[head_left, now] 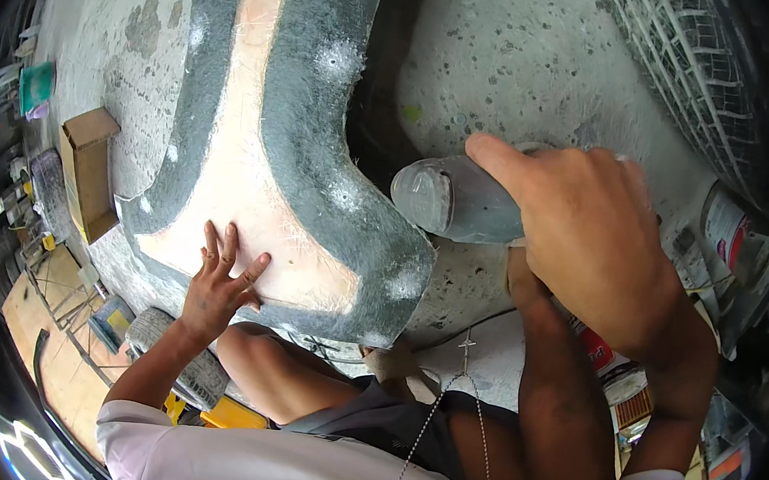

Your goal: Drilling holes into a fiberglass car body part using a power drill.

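A large curved fibreglass panel fills the middle, dark grey-green with white speckled patches and a pale pinkish band down its centre that widens at the bottom. My left hand rests with spread fingers on the pale lower part. My right hand grips a translucent grey cylindrical container, seemingly a bottle, lying sideways in it just right of the panel's lower corner. I cannot make out clearly what is inside the container.
I sit on a speckled grey floor, legs bent. A cardboard box and teal container are left; tyres and a wooden board lower left. A wire mesh is upper right, paint cans at right.
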Action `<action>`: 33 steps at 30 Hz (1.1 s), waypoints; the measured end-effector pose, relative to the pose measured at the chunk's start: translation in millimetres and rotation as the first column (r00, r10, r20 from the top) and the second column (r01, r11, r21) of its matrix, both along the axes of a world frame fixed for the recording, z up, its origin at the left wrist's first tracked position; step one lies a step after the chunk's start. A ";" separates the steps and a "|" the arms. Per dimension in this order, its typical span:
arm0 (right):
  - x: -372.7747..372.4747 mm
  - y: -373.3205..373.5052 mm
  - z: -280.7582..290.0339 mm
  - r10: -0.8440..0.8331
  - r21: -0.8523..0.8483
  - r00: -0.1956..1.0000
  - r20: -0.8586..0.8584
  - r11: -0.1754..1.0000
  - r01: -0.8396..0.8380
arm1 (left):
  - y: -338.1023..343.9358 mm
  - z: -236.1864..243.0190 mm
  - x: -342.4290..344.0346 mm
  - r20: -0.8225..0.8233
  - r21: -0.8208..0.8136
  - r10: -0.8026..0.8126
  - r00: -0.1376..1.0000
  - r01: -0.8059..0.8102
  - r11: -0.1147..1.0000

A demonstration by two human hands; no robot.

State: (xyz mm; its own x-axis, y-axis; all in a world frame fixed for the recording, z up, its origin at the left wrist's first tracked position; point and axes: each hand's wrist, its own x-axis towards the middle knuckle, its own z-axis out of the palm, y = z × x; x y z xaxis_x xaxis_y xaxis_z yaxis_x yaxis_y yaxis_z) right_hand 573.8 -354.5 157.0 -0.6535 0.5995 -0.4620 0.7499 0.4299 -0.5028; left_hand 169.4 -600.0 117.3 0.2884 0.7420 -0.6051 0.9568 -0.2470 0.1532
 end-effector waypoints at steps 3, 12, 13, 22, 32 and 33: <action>-4.3 2.4 2.5 -0.001 0.002 1.000 0.019 1.000 0.001 | -1.3 -1.6 -1.4 -0.013 -0.026 0.008 1.000 -0.008 1.000; -2.5 2.5 1.4 0.032 0.127 0.997 -0.064 0.992 -0.023 | 0.4 -1.1 0.6 0.009 -0.020 0.017 1.000 -0.017 1.000; -2.7 2.9 1.5 0.034 0.128 0.998 -0.057 0.991 -0.026 | 0.7 -0.8 0.8 0.003 -0.023 0.011 1.000 -0.011 1.000; -6.2 2.6 2.5 0.037 0.137 0.999 -0.035 0.990 -0.032 | 1.1 -0.5 0.9 -0.035 -0.008 -0.019 0.999 0.019 1.000; -5.6 0.2 1.6 0.052 0.168 0.999 -0.009 0.985 -0.050 | 4.1 2.0 4.8 -0.072 -0.008 -0.054 0.996 0.054 0.999; -6.1 0.1 1.8 0.051 0.170 0.999 -0.004 0.984 -0.050 | 3.6 2.1 4.6 -0.073 -0.007 -0.053 0.996 0.053 0.999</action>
